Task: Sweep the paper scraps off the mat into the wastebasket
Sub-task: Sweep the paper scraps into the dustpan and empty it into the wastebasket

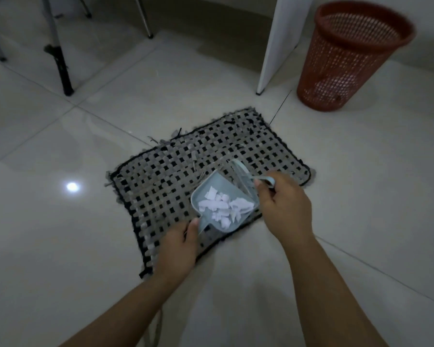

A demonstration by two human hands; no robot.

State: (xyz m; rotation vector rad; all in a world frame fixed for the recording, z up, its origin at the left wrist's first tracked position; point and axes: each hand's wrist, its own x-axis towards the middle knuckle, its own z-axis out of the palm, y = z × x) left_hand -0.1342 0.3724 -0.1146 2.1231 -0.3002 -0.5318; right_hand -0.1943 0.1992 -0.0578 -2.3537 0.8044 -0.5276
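A woven grey-and-black mat (176,176) lies on the tiled floor. Over its near right part my left hand (178,249) holds a small pale blue dustpan (204,186) by its handle. White paper scraps (223,206) fill the pan. My right hand (283,204) grips a small pale blue brush (241,174) whose head rests at the pan's far rim. A red mesh wastebasket (348,58) stands upright on the floor at the far right, apart from the mat. I see no loose scraps on the mat.
A white furniture leg or panel (276,53) stands between the mat and the wastebasket. Metal chair or table legs (60,68) stand at the far left. Glossy pale floor tiles (60,221) surround the mat.
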